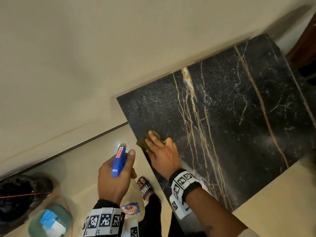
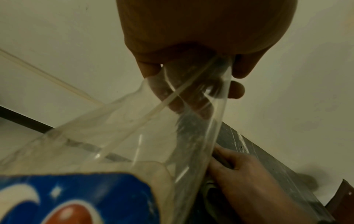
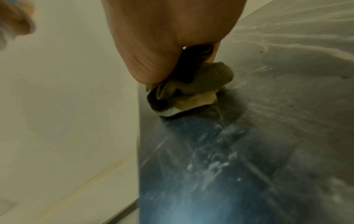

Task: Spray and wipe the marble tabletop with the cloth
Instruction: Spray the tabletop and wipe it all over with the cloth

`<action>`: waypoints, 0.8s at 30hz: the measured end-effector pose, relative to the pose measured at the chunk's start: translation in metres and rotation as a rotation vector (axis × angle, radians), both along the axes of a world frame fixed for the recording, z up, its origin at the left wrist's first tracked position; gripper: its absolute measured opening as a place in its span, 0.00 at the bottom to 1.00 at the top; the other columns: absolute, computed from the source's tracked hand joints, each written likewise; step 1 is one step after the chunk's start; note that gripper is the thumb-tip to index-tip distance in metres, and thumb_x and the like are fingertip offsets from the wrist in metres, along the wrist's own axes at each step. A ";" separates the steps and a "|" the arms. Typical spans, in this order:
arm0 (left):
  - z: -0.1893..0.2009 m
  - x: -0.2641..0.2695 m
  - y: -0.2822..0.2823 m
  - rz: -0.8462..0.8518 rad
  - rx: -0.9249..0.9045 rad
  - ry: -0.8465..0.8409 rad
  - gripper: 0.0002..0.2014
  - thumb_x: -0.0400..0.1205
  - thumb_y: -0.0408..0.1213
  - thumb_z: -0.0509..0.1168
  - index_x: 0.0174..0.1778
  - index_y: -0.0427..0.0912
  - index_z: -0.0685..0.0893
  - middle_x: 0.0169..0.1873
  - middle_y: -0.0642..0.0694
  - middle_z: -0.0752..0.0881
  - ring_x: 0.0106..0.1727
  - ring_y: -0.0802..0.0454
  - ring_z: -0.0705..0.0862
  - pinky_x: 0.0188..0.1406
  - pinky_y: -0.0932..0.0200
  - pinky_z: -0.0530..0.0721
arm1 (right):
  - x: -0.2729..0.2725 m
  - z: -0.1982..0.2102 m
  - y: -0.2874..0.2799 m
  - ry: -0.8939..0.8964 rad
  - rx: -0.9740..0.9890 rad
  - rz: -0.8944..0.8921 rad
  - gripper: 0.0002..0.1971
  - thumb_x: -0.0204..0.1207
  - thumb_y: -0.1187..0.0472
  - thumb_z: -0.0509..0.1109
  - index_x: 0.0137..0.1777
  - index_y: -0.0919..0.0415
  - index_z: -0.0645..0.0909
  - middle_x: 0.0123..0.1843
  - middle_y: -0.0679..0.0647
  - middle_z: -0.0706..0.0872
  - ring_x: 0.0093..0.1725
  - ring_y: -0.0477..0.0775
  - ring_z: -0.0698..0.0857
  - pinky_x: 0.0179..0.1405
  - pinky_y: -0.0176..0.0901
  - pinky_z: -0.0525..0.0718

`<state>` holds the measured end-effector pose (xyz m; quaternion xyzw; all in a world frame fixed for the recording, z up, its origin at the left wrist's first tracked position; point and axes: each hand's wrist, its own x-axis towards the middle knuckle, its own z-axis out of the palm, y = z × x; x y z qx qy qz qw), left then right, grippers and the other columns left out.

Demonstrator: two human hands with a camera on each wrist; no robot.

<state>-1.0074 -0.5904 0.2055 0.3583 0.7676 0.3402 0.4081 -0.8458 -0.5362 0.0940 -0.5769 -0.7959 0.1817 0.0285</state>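
The black marble tabletop (image 1: 230,108) with gold and white veins fills the right of the head view; wet streaks show on it (image 3: 249,151). My right hand (image 1: 164,154) holds a bunched olive cloth (image 1: 142,140) down on the marble at its near left edge, fingers over it and thumb at its side. The folds gather under the palm (image 3: 191,91). My left hand (image 1: 114,173) grips the neck of a clear spray bottle (image 2: 114,151) with a blue trigger head (image 1: 118,159), held off the table's left edge, nozzle pointing away.
A cream wall runs behind the table. Left of it is tiled floor with my sandalled foot (image 1: 145,187), a dark bag (image 1: 22,194) and a green container (image 1: 51,221). A beige surface (image 1: 282,194) adjoins the marble at the right; dark wood (image 1: 306,40) stands at the far right.
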 end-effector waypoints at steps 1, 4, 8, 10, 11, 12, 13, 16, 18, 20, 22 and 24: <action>-0.001 0.000 -0.001 -0.003 -0.003 -0.003 0.22 0.85 0.54 0.64 0.30 0.43 0.85 0.22 0.44 0.88 0.29 0.44 0.87 0.39 0.54 0.80 | 0.011 0.000 0.006 -0.007 0.002 -0.060 0.22 0.86 0.45 0.59 0.79 0.40 0.74 0.88 0.36 0.59 0.49 0.50 0.66 0.50 0.49 0.78; -0.002 -0.001 -0.007 -0.005 -0.012 0.002 0.26 0.86 0.53 0.64 0.29 0.38 0.85 0.22 0.43 0.88 0.28 0.46 0.86 0.37 0.58 0.77 | 0.047 0.001 0.018 -0.039 0.023 -0.322 0.23 0.87 0.45 0.58 0.80 0.41 0.74 0.88 0.36 0.60 0.49 0.50 0.66 0.49 0.46 0.75; -0.007 -0.006 -0.016 -0.010 0.001 0.030 0.27 0.87 0.55 0.64 0.28 0.39 0.84 0.22 0.47 0.88 0.27 0.53 0.85 0.37 0.58 0.77 | 0.032 0.001 0.003 -0.030 0.035 -0.323 0.23 0.87 0.46 0.59 0.80 0.42 0.74 0.88 0.37 0.60 0.50 0.51 0.65 0.50 0.47 0.75; -0.010 -0.005 -0.020 -0.019 0.008 0.038 0.28 0.87 0.58 0.63 0.27 0.41 0.84 0.22 0.48 0.88 0.28 0.54 0.86 0.37 0.57 0.78 | 0.010 0.000 -0.021 -0.023 0.009 -0.184 0.23 0.86 0.46 0.60 0.80 0.40 0.74 0.88 0.37 0.59 0.51 0.52 0.67 0.49 0.47 0.74; -0.010 -0.004 -0.021 -0.023 0.010 0.041 0.28 0.87 0.57 0.64 0.27 0.41 0.84 0.22 0.49 0.88 0.28 0.55 0.86 0.37 0.57 0.78 | 0.002 -0.001 -0.034 -0.029 -0.002 -0.107 0.23 0.85 0.46 0.59 0.80 0.39 0.74 0.88 0.36 0.60 0.51 0.53 0.69 0.49 0.48 0.76; -0.008 -0.002 -0.022 -0.022 0.010 0.037 0.27 0.88 0.56 0.64 0.27 0.40 0.84 0.22 0.48 0.88 0.28 0.54 0.86 0.38 0.56 0.79 | -0.002 -0.001 -0.042 -0.029 -0.012 -0.052 0.23 0.85 0.46 0.58 0.80 0.39 0.74 0.88 0.36 0.61 0.52 0.54 0.70 0.50 0.49 0.77; -0.007 -0.002 -0.023 -0.015 0.011 0.030 0.26 0.88 0.54 0.64 0.28 0.40 0.84 0.22 0.48 0.88 0.27 0.53 0.86 0.38 0.55 0.79 | -0.002 -0.001 -0.044 -0.017 -0.018 -0.023 0.23 0.85 0.46 0.57 0.80 0.39 0.74 0.88 0.36 0.61 0.51 0.54 0.70 0.51 0.49 0.77; -0.005 0.000 -0.025 0.005 0.010 0.004 0.24 0.87 0.51 0.65 0.30 0.39 0.84 0.22 0.44 0.88 0.29 0.44 0.88 0.41 0.50 0.83 | 0.020 0.000 -0.031 0.013 -0.018 -0.079 0.23 0.86 0.45 0.58 0.80 0.39 0.73 0.88 0.35 0.59 0.52 0.52 0.69 0.52 0.48 0.74; -0.003 0.000 -0.027 0.010 0.012 0.003 0.24 0.87 0.51 0.66 0.30 0.39 0.84 0.22 0.43 0.87 0.29 0.41 0.88 0.43 0.48 0.85 | 0.048 -0.001 -0.018 -0.012 -0.019 -0.221 0.23 0.87 0.44 0.58 0.81 0.39 0.72 0.88 0.34 0.57 0.52 0.51 0.68 0.50 0.46 0.71; 0.000 -0.002 -0.031 0.023 0.021 0.004 0.23 0.87 0.51 0.66 0.30 0.40 0.84 0.21 0.44 0.87 0.30 0.41 0.88 0.42 0.49 0.85 | 0.073 -0.003 -0.010 -0.029 -0.004 -0.334 0.23 0.87 0.44 0.57 0.82 0.41 0.72 0.88 0.36 0.58 0.52 0.53 0.70 0.48 0.45 0.70; 0.001 -0.004 -0.037 0.036 0.031 0.002 0.23 0.87 0.51 0.66 0.30 0.40 0.84 0.21 0.44 0.87 0.29 0.41 0.88 0.41 0.51 0.84 | 0.078 -0.004 -0.013 -0.066 0.028 -0.350 0.24 0.87 0.43 0.55 0.82 0.43 0.72 0.88 0.38 0.59 0.51 0.54 0.71 0.48 0.46 0.73; -0.001 -0.003 -0.042 0.029 0.034 0.007 0.24 0.87 0.51 0.66 0.30 0.39 0.84 0.21 0.44 0.87 0.29 0.43 0.88 0.40 0.52 0.83 | 0.061 -0.003 -0.029 -0.061 0.041 -0.332 0.25 0.87 0.43 0.56 0.82 0.43 0.72 0.89 0.40 0.59 0.51 0.53 0.69 0.50 0.48 0.75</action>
